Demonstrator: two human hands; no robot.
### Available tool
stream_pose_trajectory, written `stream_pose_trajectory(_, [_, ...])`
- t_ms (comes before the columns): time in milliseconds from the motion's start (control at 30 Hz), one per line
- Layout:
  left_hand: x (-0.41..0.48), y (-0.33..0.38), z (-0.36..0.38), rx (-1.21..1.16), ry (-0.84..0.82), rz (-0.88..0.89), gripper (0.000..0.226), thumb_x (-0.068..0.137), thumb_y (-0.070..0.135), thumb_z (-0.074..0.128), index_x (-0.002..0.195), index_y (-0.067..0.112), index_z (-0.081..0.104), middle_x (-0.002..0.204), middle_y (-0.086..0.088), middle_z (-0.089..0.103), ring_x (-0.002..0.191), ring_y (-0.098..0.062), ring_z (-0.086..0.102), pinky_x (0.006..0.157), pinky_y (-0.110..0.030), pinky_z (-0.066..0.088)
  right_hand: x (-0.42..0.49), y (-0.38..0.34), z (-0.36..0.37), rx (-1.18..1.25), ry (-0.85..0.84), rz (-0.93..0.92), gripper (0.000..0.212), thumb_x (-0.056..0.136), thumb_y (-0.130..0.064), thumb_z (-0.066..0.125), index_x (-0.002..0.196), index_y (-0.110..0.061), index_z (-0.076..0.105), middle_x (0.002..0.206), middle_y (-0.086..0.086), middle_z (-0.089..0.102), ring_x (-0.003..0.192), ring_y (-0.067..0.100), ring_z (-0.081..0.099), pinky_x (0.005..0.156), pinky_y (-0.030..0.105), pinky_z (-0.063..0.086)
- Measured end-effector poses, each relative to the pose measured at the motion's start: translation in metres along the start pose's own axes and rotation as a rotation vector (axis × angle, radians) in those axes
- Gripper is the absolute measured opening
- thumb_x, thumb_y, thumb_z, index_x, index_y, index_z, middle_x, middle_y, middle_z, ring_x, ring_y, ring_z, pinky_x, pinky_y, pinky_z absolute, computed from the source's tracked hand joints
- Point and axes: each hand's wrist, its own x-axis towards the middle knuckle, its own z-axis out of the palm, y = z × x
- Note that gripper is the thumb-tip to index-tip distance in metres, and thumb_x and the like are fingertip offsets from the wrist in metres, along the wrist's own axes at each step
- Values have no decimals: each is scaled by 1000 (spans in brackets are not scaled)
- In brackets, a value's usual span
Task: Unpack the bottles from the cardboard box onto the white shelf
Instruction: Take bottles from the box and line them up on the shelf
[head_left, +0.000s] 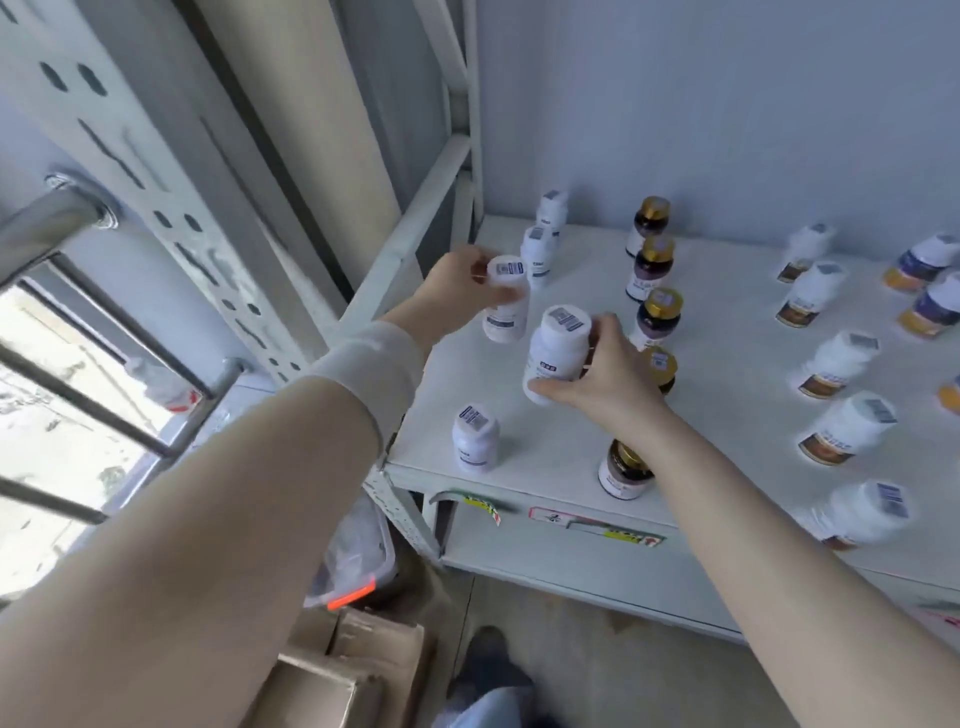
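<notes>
Bottle (505, 306) in left hand (452, 283), second bottle (558, 353) in right hand (610, 376).

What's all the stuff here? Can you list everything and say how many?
Blue-labelled bottles: five, white, leftmost column on the shelf; two of them are in the hands.
Gold-capped bottles: five, dark, next column; one is partly hidden behind the right hand.
Brown-labelled bottles: five, white, column further right.
Blue-and-yellow-labelled bottles: at least three, white caps, right edge; one is cut off.
Shelf: one, white, under the bottles.
Cardboard box: one, brown, on the floor at the bottom.
Plastic bin: one, clear with an orange latch, beside the shelf leg.
Left hand: grips one blue-labelled bottle near its cap.
Right hand: fingers curled round another.
</notes>
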Motion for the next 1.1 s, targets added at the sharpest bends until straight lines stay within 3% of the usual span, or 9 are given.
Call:
stream_pose_trajectory(100, [34,-14,9,31,-91,-49,39,78,15,75,113,10,58,94,-2,61,89,-17,57,90,-36,51,26,11,17,7,47,28,64,68,-18,81,117,-7,42,116,5,56,103,23,54,68,21,32])
stream_pose_trajectory(233, [68,-31,17,45,-173,-18,32,76,11,76,102,17,58,96,-1,61,86,-13,57,76,-22,48,54,26,48,0,-56,64,57,69,-15,79,110,-11,40,110,4,56,92,19,51,66,22,32])
stream_pose_trajectory(367, [87,-38,29,72,-271,-3,34,74,14,78,100,19,58,102,0,64,91,-15,59,85,-25,47,70,35,74,29,-105,39,57,69,-13,79,111,-11,41,102,-2,52,91,15,51,62,17,30])
stream_pose_trajectory(433, [90,-45,36,80,-322,22,36,72,12,79,99,19,56,100,2,62,90,-15,58,87,-26,47,71,43,85,22,-137,36,58,69,-12,78,114,-10,42,103,-3,52,92,16,52,66,17,32])
stream_pose_trajectory(600, [88,-63,42,28,-341,52,38,74,11,77,99,21,50,101,5,57,97,-14,55,86,-24,43,65,62,99,33,-143,66,58,69,-11,78,116,-14,43,104,-7,53,98,18,57,86,34,48])
stream_pose_trajectory(767, [86,-56,42,37,-351,42,41,75,13,76,105,20,48,106,3,56,102,-16,54,92,-26,42,69,58,97,28,-181,71,62,68,-10,78,119,-11,43,114,3,57,103,21,56,80,22,39])
stream_pose_trajectory(933, [87,-43,31,50,-336,12,61,75,15,78,127,11,47,113,1,52,104,-13,51,89,-20,39,72,54,75,46,-149,5,85,58,-13,87,126,-11,37,128,7,47,111,10,46,94,20,36])
stream_pose_trajectory(1100, [92,-35,15,102,-342,34,62,73,20,80,127,14,49,122,-1,56,115,-15,53,100,-26,42,68,56,58,-19,-187,-20,87,56,-20,88,127,-13,39,128,5,46,117,12,46,98,21,36])
